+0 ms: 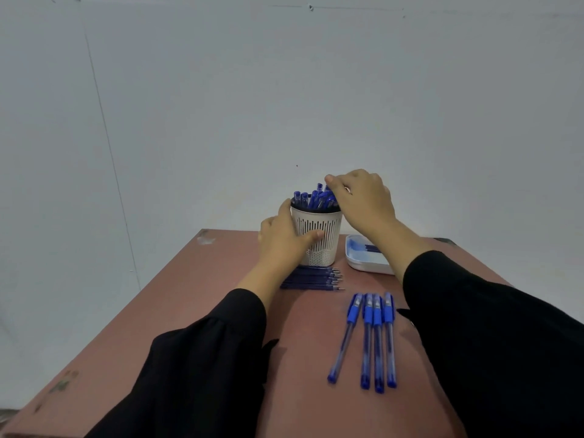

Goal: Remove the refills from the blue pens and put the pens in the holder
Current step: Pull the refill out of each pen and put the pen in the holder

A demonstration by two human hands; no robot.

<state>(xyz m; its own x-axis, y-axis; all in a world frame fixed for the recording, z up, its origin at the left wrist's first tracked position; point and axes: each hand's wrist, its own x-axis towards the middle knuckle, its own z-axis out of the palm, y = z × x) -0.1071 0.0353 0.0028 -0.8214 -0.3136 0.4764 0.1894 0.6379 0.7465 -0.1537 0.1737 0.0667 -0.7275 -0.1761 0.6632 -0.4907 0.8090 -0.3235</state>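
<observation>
We see a pale wall behind a reddish-brown table, with the white slotted holder standing near the table's far edge; we place everything else relative to this holder.

Two black sleeves reach toward the holder from the near side of the table. The left hand wraps the holder's left flank, fingers round its far side and thumb curled across the slotted front, so that it grips the holder. The right hand hangs over the holder's mouth, its fingers bent down among the pen tops; we cannot tell whether they pinch a pen or merely touch the bundle.

Just to the right of the holder lies a white tray with a blue inner face, partly hidden by the right forearm; dark thin objects lie in it, too small for us to identify.

Inside the holder stands a bundle of blue pens, upright or slightly tilted, caps up. Nearer to us and to the right of the holder, four more capped blue pens lie in a loose row on the table, caps pointing toward the holder.

Directly in front of the holder's base, a stack of thin dark-blue refills lies crosswise, tips pointing right.
</observation>
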